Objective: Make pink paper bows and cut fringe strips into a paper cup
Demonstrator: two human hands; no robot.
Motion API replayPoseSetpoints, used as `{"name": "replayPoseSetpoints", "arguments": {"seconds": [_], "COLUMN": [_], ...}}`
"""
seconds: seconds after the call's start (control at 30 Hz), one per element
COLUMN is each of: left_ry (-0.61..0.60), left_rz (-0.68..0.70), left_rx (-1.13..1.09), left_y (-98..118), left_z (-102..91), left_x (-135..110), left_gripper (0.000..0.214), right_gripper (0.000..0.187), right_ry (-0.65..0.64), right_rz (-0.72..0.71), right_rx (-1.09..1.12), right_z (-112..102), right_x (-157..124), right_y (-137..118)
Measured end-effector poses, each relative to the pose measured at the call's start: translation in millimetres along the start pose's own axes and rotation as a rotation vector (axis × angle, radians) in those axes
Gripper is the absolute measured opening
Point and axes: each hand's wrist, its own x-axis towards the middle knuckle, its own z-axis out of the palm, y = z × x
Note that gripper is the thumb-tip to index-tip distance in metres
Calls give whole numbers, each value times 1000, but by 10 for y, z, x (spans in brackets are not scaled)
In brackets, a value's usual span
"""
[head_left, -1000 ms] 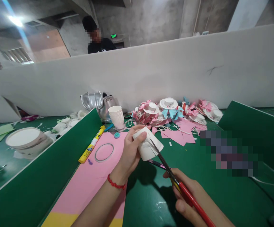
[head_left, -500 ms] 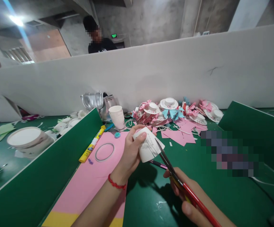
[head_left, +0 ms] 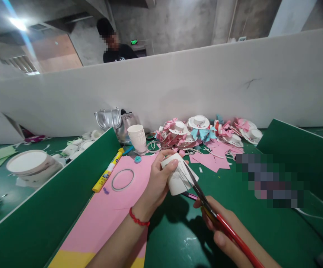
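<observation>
A white paper cup (head_left: 176, 180) is held tilted in my left hand (head_left: 161, 175), the thumb pressed on its side and the fingers behind it. Red-handled scissors (head_left: 206, 203) lie in the grip of my right hand (head_left: 223, 227), their blades at the cup's right edge. Slits appear to run along the cup's wall. Beneath my left forearm spreads a sheet of pink paper (head_left: 100, 223) with a yellow strip at its near end. A dark and pink pen-like tool (head_left: 191, 196) lies on the table behind the cup, partly hidden.
A stack of paper cups (head_left: 137, 139) stands by a silver bag (head_left: 109, 119). Small decorated paper hats (head_left: 199, 121) pile up at the back, near pink paper pieces (head_left: 211, 160). A yellow glue tube (head_left: 108, 171) and a ring (head_left: 122, 180) lie left. Green dividers (head_left: 52, 201) flank the table.
My left hand and the cup have shifted slightly right and down. The scissors stay at the cup's edge, their blades slightly closer together.
</observation>
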Motion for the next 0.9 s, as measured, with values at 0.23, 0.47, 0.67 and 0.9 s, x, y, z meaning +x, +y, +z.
{"name": "replayPoseSetpoints", "arguments": {"seconds": [0.23, 0.47, 0.67, 0.9], "left_ry": [-2, -12, 45, 40], "left_rz": [-15, -15, -30, -31], "left_rx": [-3, -4, -27, -58], "left_y": [-14, -10, -1, -10], "left_z": [-12, -14, -11, -9], "left_x": [-2, -7, -1, -7], "left_gripper": [23, 18, 20, 19], "right_gripper": [55, 54, 62, 54], "right_ry": [-71, -168, -131, -128], "right_rz": [37, 80, 104, 107], "right_rx": [94, 138, 64, 10], "right_z": [36, 59, 69, 38], "right_x": [36, 59, 47, 41], "right_y": [88, 186, 204, 152]}}
